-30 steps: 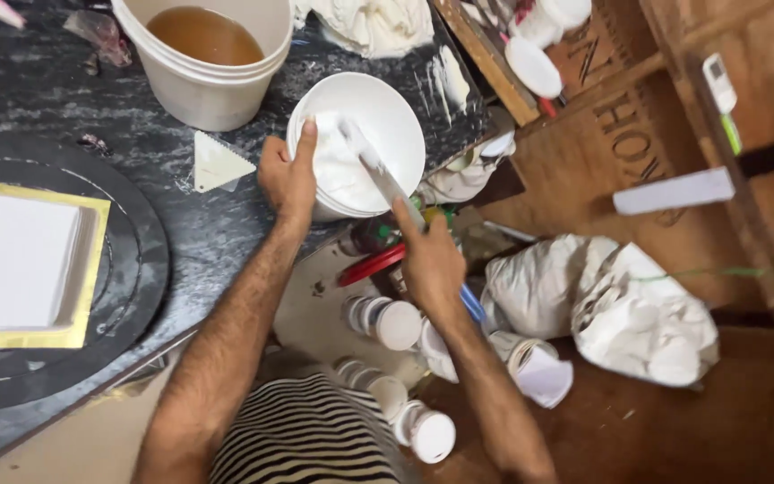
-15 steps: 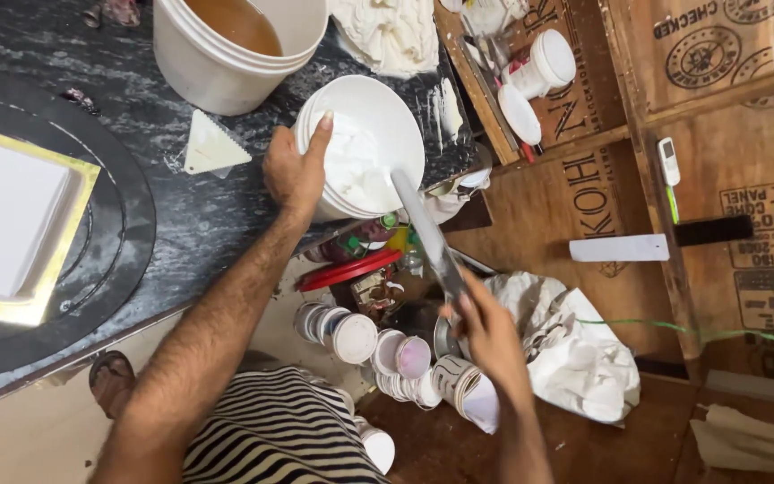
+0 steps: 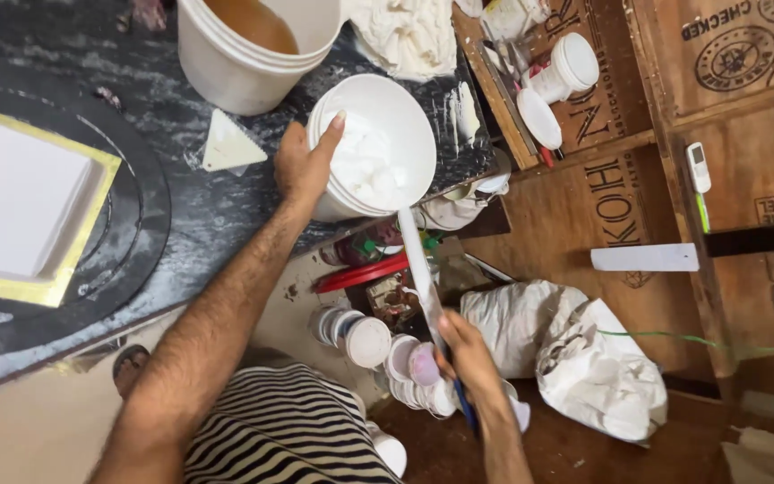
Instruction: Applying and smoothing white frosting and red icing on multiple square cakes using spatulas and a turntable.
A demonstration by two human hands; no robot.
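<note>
My left hand (image 3: 305, 164) grips the rim of a small white bucket (image 3: 402, 117) that holds thick white paste; the bucket sits tilted at the edge of a dark marble worktop (image 3: 190, 220). My right hand (image 3: 469, 357) is low and off the worktop, shut on the blue handle of a long palette knife (image 3: 420, 273). Its blade is smeared white and points up toward the bucket's lower rim. Below the knife lie several small white jars (image 3: 369, 339).
A large white bucket of brown liquid (image 3: 248, 54) stands behind the small one. A white square slab in a yellow frame (image 3: 20, 202) rests on a black round turntable at left. White sacks (image 3: 584, 358), wooden crates (image 3: 674, 134) and a red item are at right.
My right hand has drawn the palette knife out of the small bucket and down off the worktop's edge toward the jars. My left hand kept its hold on the bucket rim.
</note>
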